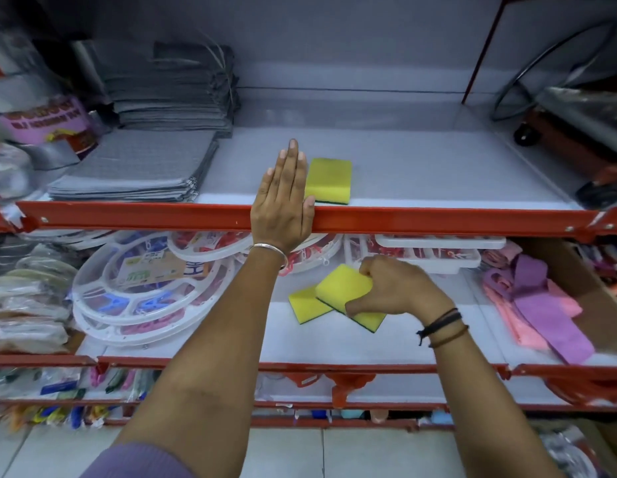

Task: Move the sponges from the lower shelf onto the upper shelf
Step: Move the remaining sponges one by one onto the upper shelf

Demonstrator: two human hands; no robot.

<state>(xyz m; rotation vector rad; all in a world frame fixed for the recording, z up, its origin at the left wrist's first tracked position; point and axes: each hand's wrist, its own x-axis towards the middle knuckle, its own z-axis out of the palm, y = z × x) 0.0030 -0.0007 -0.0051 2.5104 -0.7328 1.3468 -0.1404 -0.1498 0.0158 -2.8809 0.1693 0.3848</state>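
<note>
One yellow sponge with a dark green base (329, 180) lies flat on the upper shelf (438, 174), near its red front rail. My left hand (283, 201) rests flat on that rail just left of the sponge, fingers straight and together, holding nothing. On the lower shelf (421, 343) my right hand (393, 288) grips a second yellow sponge (341, 288) by its edges, tilted up off the surface. A third yellow sponge (305, 303) lies flat under and to the left of it. A further yellow-green edge (371, 322) shows below my right hand.
Stacks of grey cloths (138, 163) fill the upper shelf's left side; a wheeled metal item (576, 132) stands at its right. On the lower shelf, round white plastic hangers (138, 288) sit at left, white trays (431, 253) behind, pink and purple cloths (538, 305) at right.
</note>
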